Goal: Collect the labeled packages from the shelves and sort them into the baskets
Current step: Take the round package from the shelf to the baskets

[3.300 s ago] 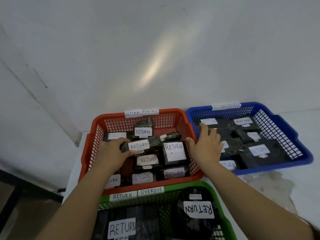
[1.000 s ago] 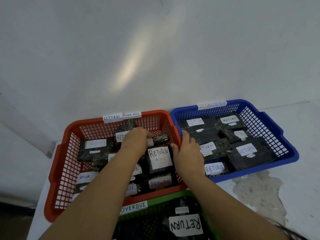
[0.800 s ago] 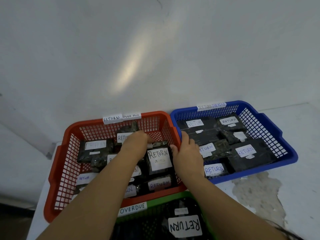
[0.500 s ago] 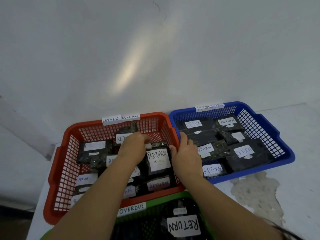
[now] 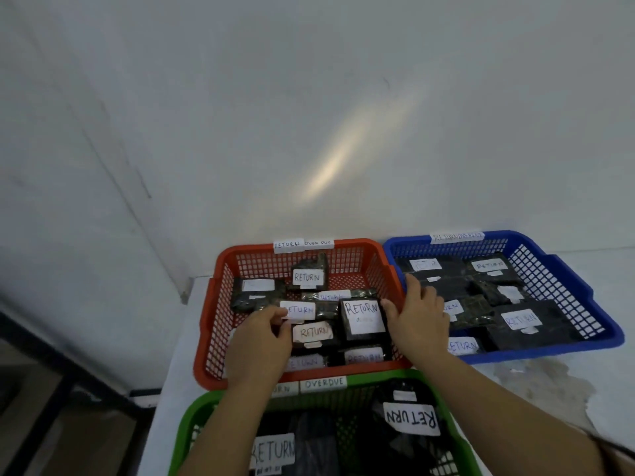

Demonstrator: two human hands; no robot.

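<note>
Fingertips of our left hand [image 5: 256, 341] pinch a labeled package [image 5: 298, 310] inside the red basket [image 5: 220, 304]; our right hand [image 5: 417, 319], fingers relaxed, rests on that basket's right rim. We should seat the package flat, label upward.

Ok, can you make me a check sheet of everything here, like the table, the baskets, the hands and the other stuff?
Surface: white table, stained and patchy on the right.
Job's things: red basket, blue basket and green basket, all holding black packages labelled RETURN; RETURN and OVERDUE tags on the rims.
Clutter: nothing seen.
Hands: left hand inside the red basket, fingers on a package with a RETURN label; right hand rests where the red and blue baskets meet, thumb beside the large RETURN package.
Cables: nothing seen.
Surroundings: white wall behind; dark frame lower left.
</note>
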